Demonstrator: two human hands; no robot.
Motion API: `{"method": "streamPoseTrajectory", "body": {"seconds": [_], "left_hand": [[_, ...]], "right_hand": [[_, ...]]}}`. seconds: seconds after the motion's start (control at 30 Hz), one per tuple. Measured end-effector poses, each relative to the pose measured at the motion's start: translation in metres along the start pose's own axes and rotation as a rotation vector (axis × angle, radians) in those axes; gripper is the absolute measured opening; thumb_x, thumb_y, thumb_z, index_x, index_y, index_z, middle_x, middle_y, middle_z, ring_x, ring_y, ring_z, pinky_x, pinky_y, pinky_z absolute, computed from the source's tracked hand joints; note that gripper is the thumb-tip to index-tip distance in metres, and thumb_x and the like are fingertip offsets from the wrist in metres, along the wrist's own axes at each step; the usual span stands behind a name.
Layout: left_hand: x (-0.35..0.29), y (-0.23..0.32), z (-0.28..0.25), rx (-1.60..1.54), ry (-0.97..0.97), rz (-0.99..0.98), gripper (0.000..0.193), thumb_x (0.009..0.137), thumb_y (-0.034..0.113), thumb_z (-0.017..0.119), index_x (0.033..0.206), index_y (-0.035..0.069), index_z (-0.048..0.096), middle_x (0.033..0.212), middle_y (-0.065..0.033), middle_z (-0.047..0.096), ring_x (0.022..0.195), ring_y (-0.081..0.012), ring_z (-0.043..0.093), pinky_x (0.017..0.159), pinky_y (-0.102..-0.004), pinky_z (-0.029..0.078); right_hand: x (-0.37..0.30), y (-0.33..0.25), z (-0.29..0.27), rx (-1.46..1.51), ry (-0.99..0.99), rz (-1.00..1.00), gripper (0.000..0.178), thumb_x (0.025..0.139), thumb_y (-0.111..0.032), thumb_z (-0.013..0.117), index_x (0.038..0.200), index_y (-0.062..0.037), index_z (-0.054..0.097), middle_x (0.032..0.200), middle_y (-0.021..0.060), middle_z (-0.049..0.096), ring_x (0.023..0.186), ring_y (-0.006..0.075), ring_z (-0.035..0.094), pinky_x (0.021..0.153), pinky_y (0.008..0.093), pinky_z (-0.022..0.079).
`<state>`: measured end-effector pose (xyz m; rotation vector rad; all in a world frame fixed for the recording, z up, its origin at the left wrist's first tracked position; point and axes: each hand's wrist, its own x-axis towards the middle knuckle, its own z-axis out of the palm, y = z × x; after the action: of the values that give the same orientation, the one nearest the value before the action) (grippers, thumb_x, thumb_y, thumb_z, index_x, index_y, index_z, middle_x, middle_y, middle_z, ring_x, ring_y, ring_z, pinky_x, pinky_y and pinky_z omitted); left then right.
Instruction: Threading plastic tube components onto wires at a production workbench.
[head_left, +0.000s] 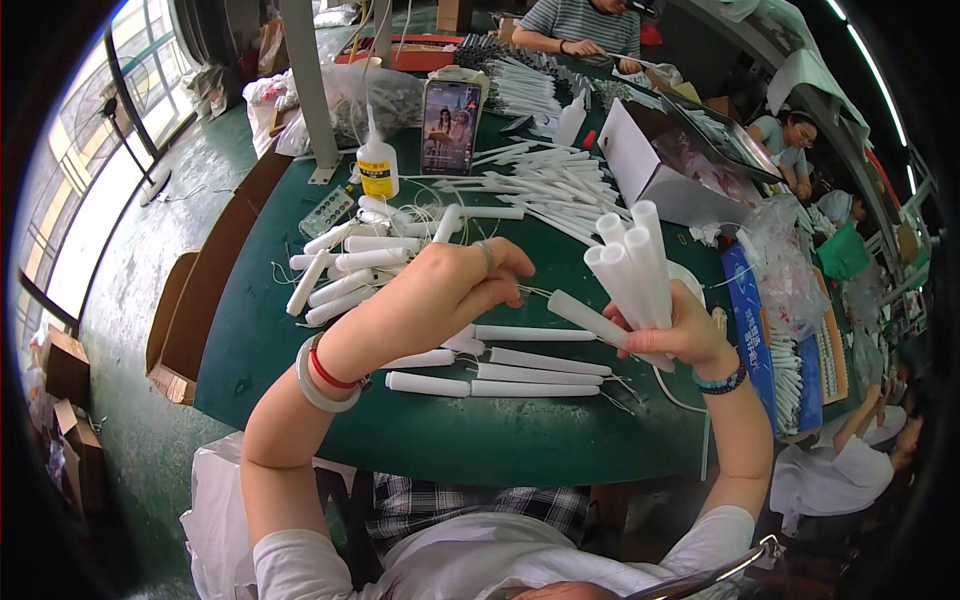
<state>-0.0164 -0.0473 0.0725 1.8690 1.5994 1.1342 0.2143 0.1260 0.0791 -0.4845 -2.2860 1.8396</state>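
Here, bunched white tubes (642, 275) look smooth, perhaps plastic.

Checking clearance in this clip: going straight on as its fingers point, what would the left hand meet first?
Likely the slanted white tube held in the right hand, though depth is unclear.

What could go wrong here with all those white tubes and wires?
The right hand grips several white tubes that spread apart at the top, so one might slip out.
Thin wires run from a lower tube to the left hand; a hard tug could perhaps strain them.
The yellow-labelled bottle stands upright beside the tube pile, so a stray knock might tip it.
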Motion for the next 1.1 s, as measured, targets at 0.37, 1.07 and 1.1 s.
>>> {"method": "streamPoseTrajectory", "body": {"seconds": [0.37, 1.07, 1.1], "left_hand": [[0.000, -0.003, 0.008, -0.051, 0.109, 0.012, 0.009, 0.086, 0.004, 0.060, 0.088, -0.004, 0.063, 0.079, -0.0071, 0.062, 0.064, -0.0110, 0.059, 0.058, -0.0225, 0.047], [-0.002, -0.006, 0.010, 0.076, 0.178, 0.200, 0.014, 0.079, 0.005, 0.069, 0.092, 0.002, 0.070, 0.085, -0.0099, 0.064, 0.068, -0.0183, 0.062, 0.061, -0.0271, 0.050], [-0.002, -0.006, 0.010, 0.077, 0.178, 0.199, 0.014, 0.079, 0.005, 0.069, 0.092, 0.002, 0.070, 0.085, -0.0099, 0.064, 0.068, -0.0183, 0.062, 0.061, -0.0271, 0.050]], "right_hand": [[0.000, 0.009, -0.003, -0.361, 0.046, -0.099, 0.039, 0.064, -0.008, 0.077, 0.099, 0.0008, 0.061, 0.086, 0.0090, 0.064, 0.077, 0.0179, 0.064, 0.065, 0.0295, 0.050], [-0.004, 0.002, -0.008, 0.462, -0.180, 0.350, 0.049, 0.066, -0.008, 0.073, 0.110, 0.0047, 0.056, 0.082, 0.0158, 0.063, 0.077, 0.0220, 0.066, 0.060, 0.0276, 0.054], [-0.005, 0.000, -0.003, 0.385, -0.132, 0.295, 0.046, 0.067, -0.008, 0.073, 0.108, 0.0037, 0.057, 0.082, 0.0139, 0.064, 0.077, 0.0212, 0.066, 0.060, 0.0276, 0.053]]}}
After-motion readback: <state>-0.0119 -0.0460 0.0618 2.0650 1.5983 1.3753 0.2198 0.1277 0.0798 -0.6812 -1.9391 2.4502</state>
